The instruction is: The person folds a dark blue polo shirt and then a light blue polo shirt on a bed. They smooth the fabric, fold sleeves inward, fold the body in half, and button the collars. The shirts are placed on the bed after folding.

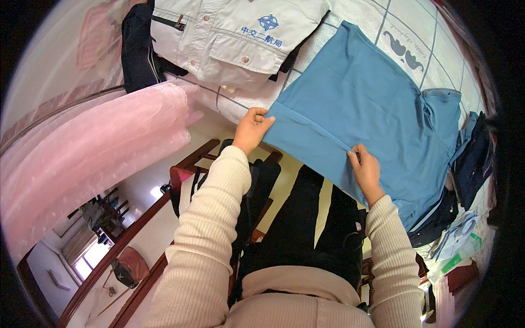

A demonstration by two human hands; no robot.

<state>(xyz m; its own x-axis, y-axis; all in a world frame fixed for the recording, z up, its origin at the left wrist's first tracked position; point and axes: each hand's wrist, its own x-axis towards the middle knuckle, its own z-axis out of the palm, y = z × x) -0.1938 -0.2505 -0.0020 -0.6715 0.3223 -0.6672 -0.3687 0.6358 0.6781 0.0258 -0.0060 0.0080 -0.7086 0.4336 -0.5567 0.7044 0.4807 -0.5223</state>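
A blue knit garment, seemingly a shirt, (348, 94) lies spread at the near edge of the bed, its lower part hanging over that edge. My left hand (253, 128) pinches its near left corner between thumb and fingers. On the right, my right hand (365, 168) grips the fabric along a raised fold that runs from one hand toward the other. Part of a sleeve shows at the garment's right end. Left of the blue garment lies a pale grey work jacket (238, 37) with snap buttons, a chest pocket and blue embroidered writing.
The bed has a white checked cover (443, 45). A pink sheer curtain (106, 151) hangs at left. Dark folded clothes (471, 164) and a clear plastic package with green parts (459, 254) lie at right. Below the edge stands a wooden chair (184, 166) with dark items.
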